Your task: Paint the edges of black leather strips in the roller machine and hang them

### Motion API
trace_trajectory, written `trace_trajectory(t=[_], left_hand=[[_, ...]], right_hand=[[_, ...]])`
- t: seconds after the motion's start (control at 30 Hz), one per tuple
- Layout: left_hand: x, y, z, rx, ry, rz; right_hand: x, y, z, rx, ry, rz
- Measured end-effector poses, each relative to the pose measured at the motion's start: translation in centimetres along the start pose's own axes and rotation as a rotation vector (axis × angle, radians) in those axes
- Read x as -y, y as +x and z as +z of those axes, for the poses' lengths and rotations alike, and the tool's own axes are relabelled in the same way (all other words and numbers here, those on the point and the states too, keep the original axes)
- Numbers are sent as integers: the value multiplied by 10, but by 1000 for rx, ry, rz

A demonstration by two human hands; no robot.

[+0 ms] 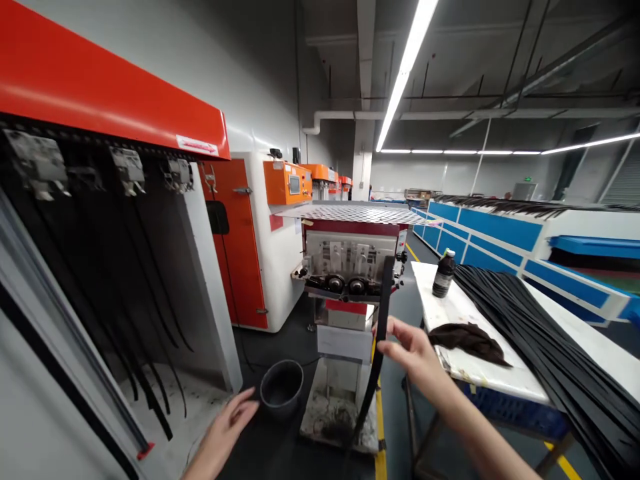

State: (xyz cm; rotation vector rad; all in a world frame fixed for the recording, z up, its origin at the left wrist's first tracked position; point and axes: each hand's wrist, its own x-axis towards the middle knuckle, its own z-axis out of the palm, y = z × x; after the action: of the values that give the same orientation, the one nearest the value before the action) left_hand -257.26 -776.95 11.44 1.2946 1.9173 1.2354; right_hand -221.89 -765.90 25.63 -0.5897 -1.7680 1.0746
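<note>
My right hand pinches a long black strap that hangs down in front of a small edge-finishing machine. The strap's lower end runs toward the machine's base. My left hand is low in the view, fingers apart and holding nothing, next to a dark round bucket on the floor. To the right, a white-topped table bears a pile of black straps, a crumpled dark brown cloth and a dark bottle.
At the left, an open cabinet with a red-orange hood has black straps hanging from clips. Behind stands a white and orange oven unit. A blue and white conveyor line runs along the right. Yellow floor lines mark the aisle.
</note>
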Motion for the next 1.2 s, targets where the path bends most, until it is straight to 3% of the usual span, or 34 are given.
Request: trace_trajectory(t=[0.13, 0.2, 0.27, 0.37, 0.53, 0.7, 1.2], left_hand=[[-134, 7, 27, 155, -126, 223], [-185, 0, 47, 311, -182, 287], [-220, -7, 69, 426, -205, 309], [-250, -14, 101, 495, -226, 264], [-269, -16, 136, 523, -195, 239], [-270, -11, 151, 474, -68, 250], [-255, -9, 142, 413, 78, 307]], right_hand=[[-20, -21, 7, 79, -84, 68], [-23, -30, -1, 116, -104, 100], [-24, -38, -13, 156, -112, 119], [-26, -51, -31, 199, -121, 139], [-38, -66, -52, 204, -138, 158], [-50, -71, -59, 198, -89, 140], [-66, -68, -35, 251, -9, 102]])
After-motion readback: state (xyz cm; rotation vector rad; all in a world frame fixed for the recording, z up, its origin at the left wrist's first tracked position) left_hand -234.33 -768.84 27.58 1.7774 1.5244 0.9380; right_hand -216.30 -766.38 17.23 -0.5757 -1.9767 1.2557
